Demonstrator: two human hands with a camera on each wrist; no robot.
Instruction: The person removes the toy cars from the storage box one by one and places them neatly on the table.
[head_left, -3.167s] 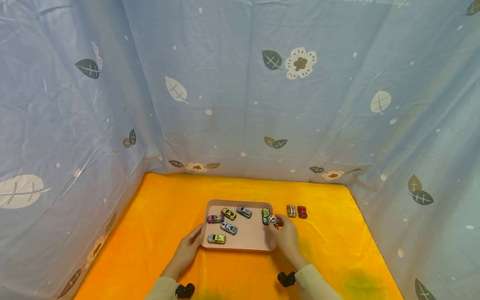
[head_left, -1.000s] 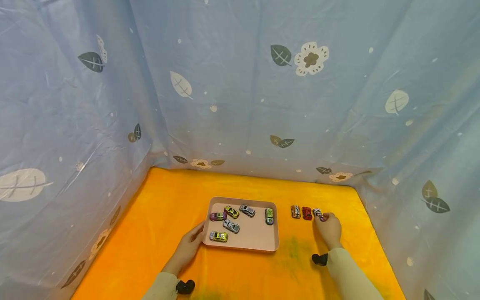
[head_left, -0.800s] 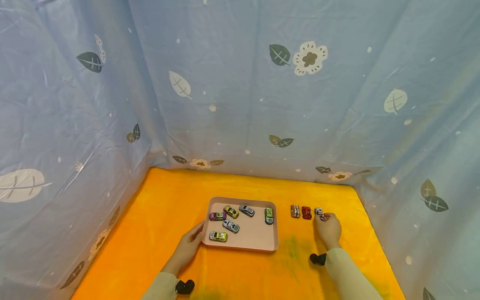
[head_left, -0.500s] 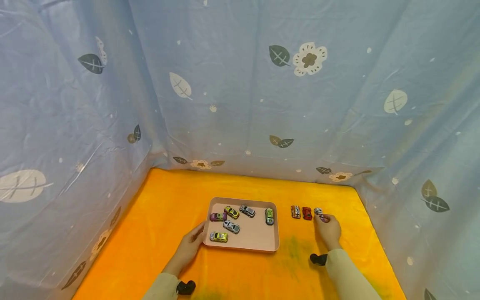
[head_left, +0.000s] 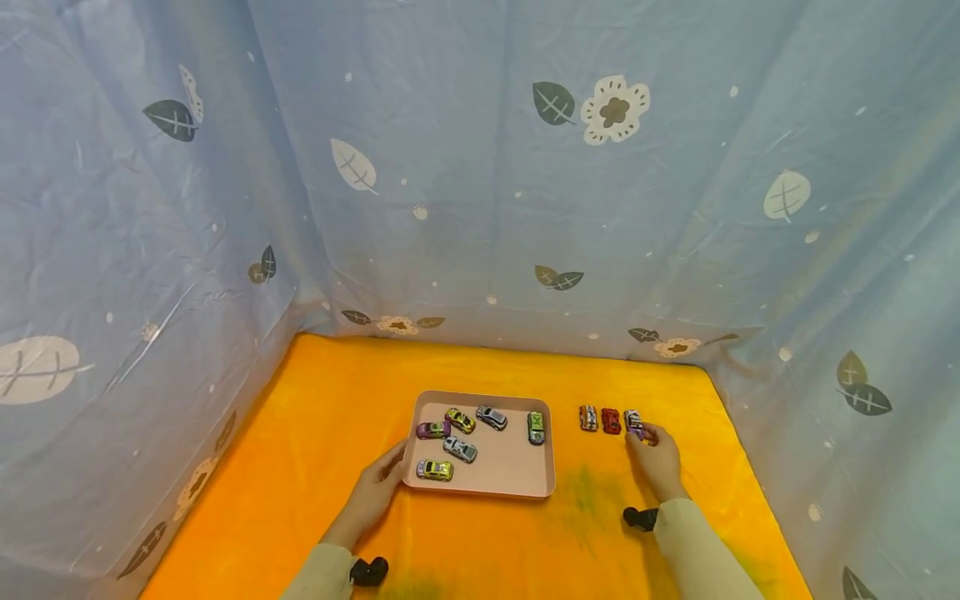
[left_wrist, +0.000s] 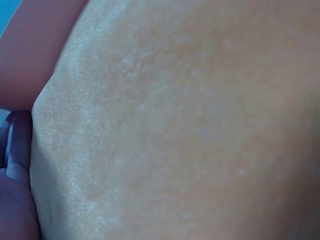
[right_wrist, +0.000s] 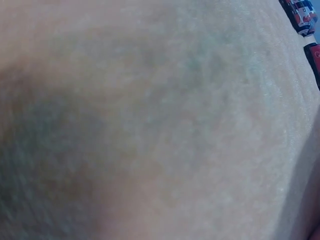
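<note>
In the head view my right hand (head_left: 658,460) pinches a small white-and-purple toy car (head_left: 633,421) by its near end, down on the orange cloth. A red toy car (head_left: 611,421) and an orange-and-white toy car (head_left: 588,418) stand just left of it, making a short side-by-side row. My left hand (head_left: 373,492) holds the left edge of a pale pink tray (head_left: 502,485). Inside the tray lie several toy cars, among them a green one (head_left: 536,427) at the right end and a yellow one (head_left: 435,470) at the near left. Skin fills most of both wrist views.
An orange cloth (head_left: 480,542) covers the surface. Blue curtains (head_left: 465,208) with leaf and flower prints stand behind it and on both sides. At the right wrist view's upper corner, parts of a patterned car (right_wrist: 302,15) and a red car show.
My right hand has carried the white-and-purple car from the tray's right end to the cloth beside the red car, then turned it straighter. The left hand has stayed at the tray.
</note>
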